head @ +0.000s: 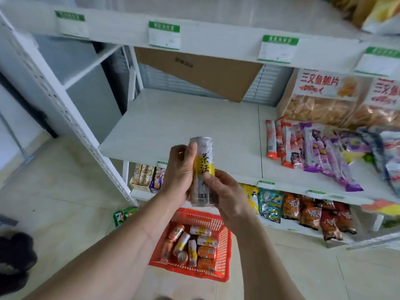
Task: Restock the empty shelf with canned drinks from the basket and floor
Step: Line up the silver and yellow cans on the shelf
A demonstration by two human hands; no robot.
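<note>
A tall silver can with a yellow label (pixel 203 163) stands upright in both my hands, in front of the bare white shelf (pixel 184 126). My left hand (pixel 178 174) grips its left side, thumb along the front. My right hand (pixel 225 193) pinches its lower right side. Below, on the floor, a red plastic basket (pixel 223 245) holds several orange and silver-yellow cans (pixel 194 245). Two green cans (pixel 124 215) stand on the floor left of the basket.
Snack packets (pixel 313 148) lie on the shelf's right part, with big chip bags (pixel 320 98) behind. A brown cardboard sheet (pixel 205 72) leans at the shelf's back. More snack bags (pixel 303 211) fill the lower shelf. A dark object (pixel 15 258) lies at floor left.
</note>
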